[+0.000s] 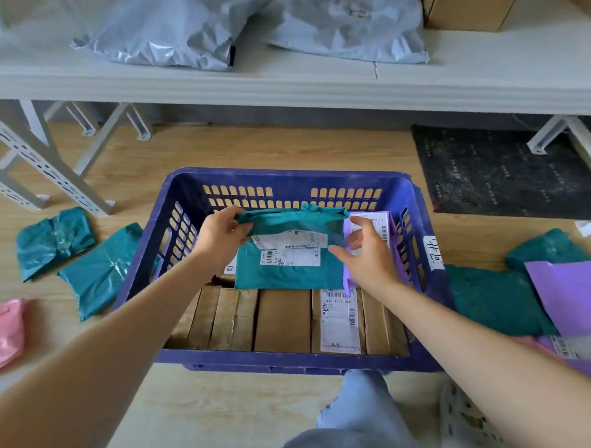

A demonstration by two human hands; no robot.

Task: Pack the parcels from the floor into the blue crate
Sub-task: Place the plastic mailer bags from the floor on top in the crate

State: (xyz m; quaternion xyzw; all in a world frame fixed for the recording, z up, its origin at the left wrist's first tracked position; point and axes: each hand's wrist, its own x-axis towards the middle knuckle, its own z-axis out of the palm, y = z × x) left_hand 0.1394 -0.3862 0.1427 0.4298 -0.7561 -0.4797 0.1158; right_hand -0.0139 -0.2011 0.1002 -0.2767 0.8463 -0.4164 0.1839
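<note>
Since the blue crate (pixel 293 357) is lined with brown boxes (pixel 281 319), the teal parcel (pixel 289 275) held over them could be dropped askew: its corner is pinched by the left hand (pixel 220 239), the right hand (pixel 370 257) with fingers spread open at its edge.

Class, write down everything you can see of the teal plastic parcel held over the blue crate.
The teal plastic mailer parcel is a soft, crinkled, roughly rectangular bag with its top edge folded over and two white barcoded shipping labels on the front. It stands nearly upright inside the blue slotted plastic crate, lower edge seemingly on the brown cardboard boxes. The left hand grips its top left corner; the right hand touches its right edge, beside a purple plastic parcel.
</note>
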